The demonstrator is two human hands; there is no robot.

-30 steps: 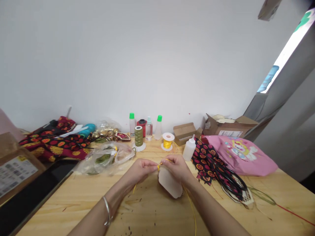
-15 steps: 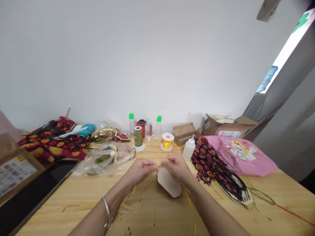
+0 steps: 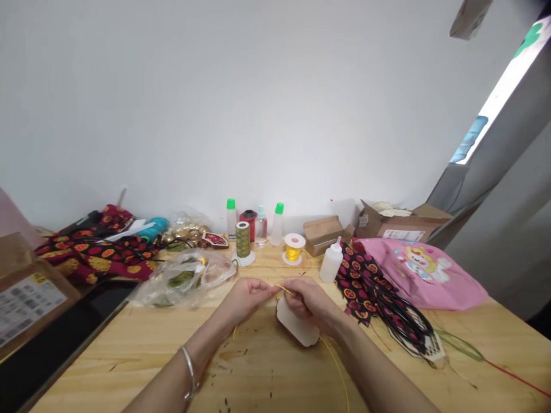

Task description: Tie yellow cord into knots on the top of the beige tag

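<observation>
Head view, only one: both hands meet mid-worktop, just in front of the spools. Left hand has fingers closed in a pinch on the yellow cord; right hand is curled shut over the top of a pale tan card piece, w/ the cord running under it and trailing off toward the near edge. Vs. half a sec ago: right hand has rolled over and dropped a bit lower onto the card, knuckles up now, and the short cord span between the hands shows straighter and tauter; left hand barely shifted. Judging by that, the cord is being drawn snug at the card's top, prob. a knot or loop tightening, though the exact tie is hidden by fingers. The card sits tilted, lower end touching the wood. Behind: yellow cord spool, olive thread spool, red spool, two green-cap bottles, a clear bottle between them, white squeeze bottle. Left: clear plastic bags, red patterned fabric. Right: more patterned pieces w/ black cord, pink cartoon bag, cardboard boxes. Writing: shipping labels on the box at far left and the box at right, print too small to read; no brands legible.
</observation>
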